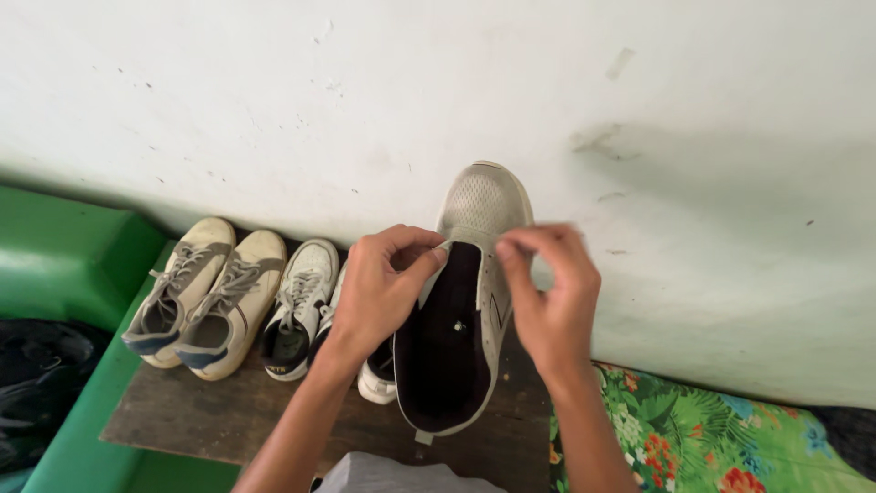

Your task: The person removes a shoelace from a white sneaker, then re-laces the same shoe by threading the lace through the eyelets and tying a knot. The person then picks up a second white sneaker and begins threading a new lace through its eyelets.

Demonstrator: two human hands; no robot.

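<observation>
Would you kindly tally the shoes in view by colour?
Beige shoes with grey laces: 2
White shoes with black lining: 2, one in full view, one mostly hidden behind the left hand
Pale grey shoe, held by both hands (right hand): 1
Total: 5

Off-white mesh shoe (470,274), green floral cloth (703,438), beige sneakers (205,297)

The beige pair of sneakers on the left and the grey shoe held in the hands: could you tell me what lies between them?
In the head view, a white sneaker with a dark opening stands between the beige pair and the grey shoe; its mate is mostly hidden behind the left hand.
</observation>
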